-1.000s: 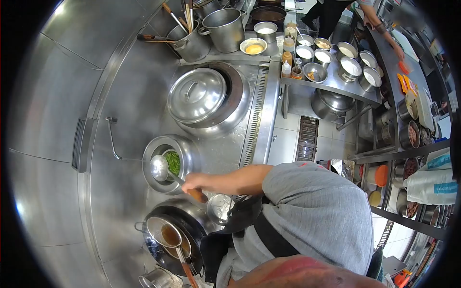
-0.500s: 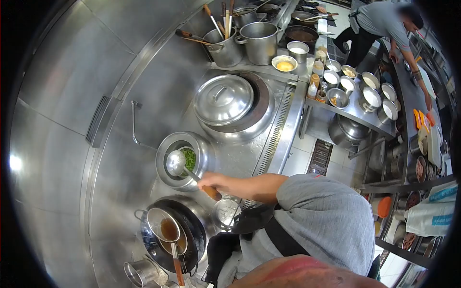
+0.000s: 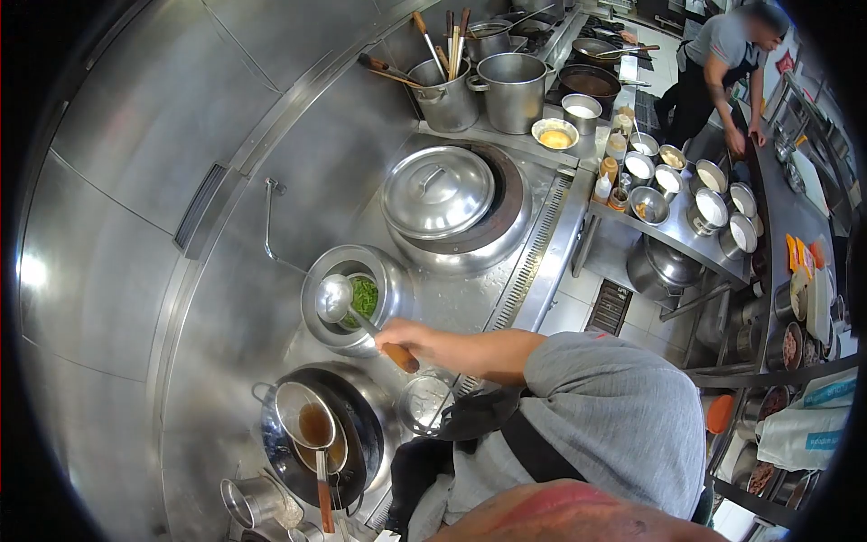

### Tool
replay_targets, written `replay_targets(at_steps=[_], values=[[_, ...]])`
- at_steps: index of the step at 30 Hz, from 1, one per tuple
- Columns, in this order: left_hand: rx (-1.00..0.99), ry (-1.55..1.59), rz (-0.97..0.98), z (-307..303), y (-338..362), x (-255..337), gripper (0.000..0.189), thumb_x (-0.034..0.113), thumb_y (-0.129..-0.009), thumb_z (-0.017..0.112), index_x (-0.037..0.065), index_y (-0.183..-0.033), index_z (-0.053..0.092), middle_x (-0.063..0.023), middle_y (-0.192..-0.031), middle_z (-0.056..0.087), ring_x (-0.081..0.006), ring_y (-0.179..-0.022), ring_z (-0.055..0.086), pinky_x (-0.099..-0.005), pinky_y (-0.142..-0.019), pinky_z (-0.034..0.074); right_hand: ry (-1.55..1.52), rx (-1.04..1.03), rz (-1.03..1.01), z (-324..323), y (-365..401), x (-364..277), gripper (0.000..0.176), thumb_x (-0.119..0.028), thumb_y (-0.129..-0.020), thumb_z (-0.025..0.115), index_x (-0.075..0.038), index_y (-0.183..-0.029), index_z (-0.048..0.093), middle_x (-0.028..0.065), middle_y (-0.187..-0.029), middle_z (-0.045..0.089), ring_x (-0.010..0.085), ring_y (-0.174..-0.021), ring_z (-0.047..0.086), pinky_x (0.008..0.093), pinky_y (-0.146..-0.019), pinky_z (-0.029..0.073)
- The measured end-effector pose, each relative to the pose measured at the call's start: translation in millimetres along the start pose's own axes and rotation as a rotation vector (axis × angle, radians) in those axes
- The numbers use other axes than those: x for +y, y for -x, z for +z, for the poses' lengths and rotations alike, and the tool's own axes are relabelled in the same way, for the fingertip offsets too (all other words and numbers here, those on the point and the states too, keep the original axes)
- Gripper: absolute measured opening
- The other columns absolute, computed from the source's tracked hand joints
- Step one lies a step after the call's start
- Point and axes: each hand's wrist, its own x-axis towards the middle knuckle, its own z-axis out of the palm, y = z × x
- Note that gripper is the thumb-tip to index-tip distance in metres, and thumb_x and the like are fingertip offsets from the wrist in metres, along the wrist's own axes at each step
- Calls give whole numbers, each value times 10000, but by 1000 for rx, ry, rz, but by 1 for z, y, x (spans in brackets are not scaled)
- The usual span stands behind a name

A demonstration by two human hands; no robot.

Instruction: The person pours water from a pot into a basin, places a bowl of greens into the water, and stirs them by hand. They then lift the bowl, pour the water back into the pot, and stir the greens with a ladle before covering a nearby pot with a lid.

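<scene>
My right hand [image 3: 404, 335] is closed round the wooden-ended handle of a metal ladle [image 3: 335, 299]. The ladle's bowl hangs over the rim of a round steel pot [image 3: 395, 316], beside chopped greens [image 3: 363, 303] inside it. My left hand is not in view. Below in the frame, a strainer [image 3: 305, 415] with brown liquid showing in it rests over a black wok [image 3: 368, 443], its wooden handle pointing down. A shallow metal bowl [image 3: 426, 403] stands near my apron.
A lidded pot [image 3: 438, 191] stands above the greens. Farther back are a steel pot of utensils [image 3: 449, 104], a tall pot [image 3: 512, 90] and a yellow-filled bowl [image 3: 555, 135]. Several white-filled containers stand at the right. A co-worker [image 3: 722, 68] stands at the right-hand counter [image 3: 777, 194].
The view has shifted slightly. My right hand still grips the ladle over the pot. The co-worker has drawn back an outstretched arm, and both their hands are now close together.
</scene>
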Motion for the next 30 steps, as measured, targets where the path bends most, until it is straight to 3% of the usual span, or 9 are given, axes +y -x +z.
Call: replay_targets(at_steps=[12,14,19,20,21,22,25,28,30], values=[[18,13,-28,-4,26,-31,300,234,-754,623,49,-988,657,-123,-923,646,-239,-928,599,-365,-746,494,-58,-50,27,-4,4,5,156,-184,-712,665,-32,-702,637,65,-670,601,130,-617,573,276,-516,399],[31,44,-28,-2,36,-44,301,234,-753,624,48,-988,658,-124,-927,646,-240,-929,599,-367,-747,494,-239,-111,-211,-7,8,13,194,-222,-716,684,-46,-782,636,59,-758,606,121,-719,577,272,-576,414],[146,171,-116,68,88,-103,303,232,-750,627,46,-987,660,-126,-935,648,-242,-932,599,-371,-748,494,170,77,358,-19,-4,-8,215,-326,-765,647,-118,-815,623,7,-688,555,122,-570,520,261,-481,398],[149,149,-148,85,93,-104,303,231,-749,628,46,-987,660,-126,-936,649,-242,-933,599,-371,-748,494,0,-79,-83,-12,7,0,208,-306,-787,629,-99,-807,619,-8,-671,549,102,-513,496,235,-460,389],[131,93,-183,89,90,-94,304,231,-749,629,46,-987,661,-127,-938,649,-243,-934,599,-372,-748,494,59,-153,-108,-22,4,1,242,-239,-829,583,-70,-999,616,-14,-726,541,87,-569,475,223,-484,366],[99,55,-223,89,85,-84,304,231,-748,629,45,-987,661,-127,-940,649,-243,-934,599,-373,-748,494,184,-128,241,-33,-15,-10,308,-294,-839,575,-58,-1036,588,-28,-659,484,76,-460,438,210,-373,340],[48,186,-330,91,102,-90,306,230,-746,631,44,-987,662,-128,-944,650,-244,-936,599,-375,-749,494,67,25,389,-21,-21,-13,377,-267,-860,513,-32,-1155,523,-29,-581,452,88,-363,353,232,-286,265],[164,433,-236,110,139,-103,275,208,-735,603,-5,-895,671,-171,-797,651,-277,-649,645,-415,-519,517,-113,-490,659,-100,-73,-5,430,-211,-914,345,67,-1233,420,47,-779,518,137,-439,418,266,-386,380],[206,710,-531,144,142,-111,309,143,-695,553,59,-960,689,-171,-1048,637,-328,-906,629,-445,-729,505,-110,-506,746,-118,-95,-13,462,-211,-914,360,97,-1258,376,71,-807,515,158,-480,445,276,-432,414]])
